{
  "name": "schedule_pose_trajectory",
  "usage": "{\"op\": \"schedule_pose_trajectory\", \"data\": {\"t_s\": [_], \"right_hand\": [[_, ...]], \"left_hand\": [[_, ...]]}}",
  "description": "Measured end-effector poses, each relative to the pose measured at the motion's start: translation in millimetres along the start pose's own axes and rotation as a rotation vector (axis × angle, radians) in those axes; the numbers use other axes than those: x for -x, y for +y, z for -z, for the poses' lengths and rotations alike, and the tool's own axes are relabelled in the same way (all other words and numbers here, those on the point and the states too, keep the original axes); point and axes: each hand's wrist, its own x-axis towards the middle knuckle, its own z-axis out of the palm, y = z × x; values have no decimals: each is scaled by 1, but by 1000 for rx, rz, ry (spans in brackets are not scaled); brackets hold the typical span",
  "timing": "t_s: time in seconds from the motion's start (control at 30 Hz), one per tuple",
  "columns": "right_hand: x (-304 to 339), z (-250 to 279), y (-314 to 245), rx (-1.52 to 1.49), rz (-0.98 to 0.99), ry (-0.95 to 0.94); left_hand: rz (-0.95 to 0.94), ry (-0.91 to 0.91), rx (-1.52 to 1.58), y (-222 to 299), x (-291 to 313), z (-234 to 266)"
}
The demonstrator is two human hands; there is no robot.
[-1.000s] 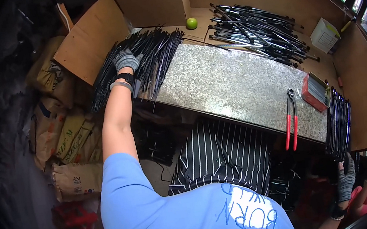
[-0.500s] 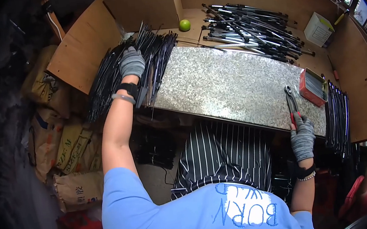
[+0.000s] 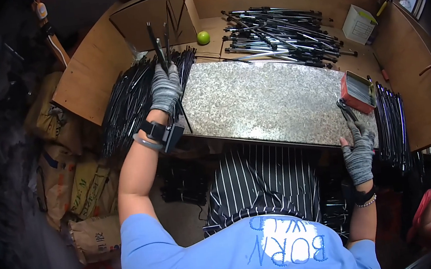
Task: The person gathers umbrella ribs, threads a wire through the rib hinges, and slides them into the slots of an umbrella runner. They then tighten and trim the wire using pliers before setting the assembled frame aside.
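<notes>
My left hand [image 3: 165,91], in a grey knit glove, is closed on several thin black rods [image 3: 158,44] that stand up from its fingers. It is over the right side of a big pile of similar black rods [image 3: 126,105] at the left end of the bench. My right hand [image 3: 360,158], gloved alike, is wrapped round the handles of a pair of pliers [image 3: 347,110] at the front right edge of the speckled stone slab [image 3: 265,102]. The pliers' head points away from me, beside a red tin [image 3: 348,99] holding thin grey pieces.
Behind the slab lies a heap of black and silver rods [image 3: 279,37]. A cardboard box [image 3: 155,22], a green ball-like fruit [image 3: 203,38] and a white box [image 3: 358,23] stand along the back. More black rods [image 3: 391,125] lie right of the tin. Sacks [image 3: 97,238] are on the floor at left.
My left hand has come up from the pile with several black rods, now upright in its grip. My right hand and the pliers have shifted slightly, the pliers' head now close to the tin.
</notes>
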Motion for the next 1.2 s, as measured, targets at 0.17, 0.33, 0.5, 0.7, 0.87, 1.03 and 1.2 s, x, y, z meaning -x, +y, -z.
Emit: {"op": "schedule_pose_trajectory", "data": {"t_s": [0.17,0.33,0.5,0.7,0.87,1.03,1.2], "right_hand": [[-1,-2,-19,-336,144,-15],[-19,6,-58,-510,241,-72],[-67,36,-77,-1392,62,-348],[-100,51,-49,-1636,93,-163],[-88,80,1,-1893,-191,82],[-74,107,46,-1724,-196,186],[-40,112,26,-1792,-196,79]], "left_hand": [[382,-324,410,81,31,10],[156,-518,752,152,81,-2],[118,-718,874,209,141,-24],[-462,-924,360,220,190,-30],[-165,-1101,480,164,212,-25],[588,-1123,790,139,190,-43],[424,-840,708,123,135,-110]]}}
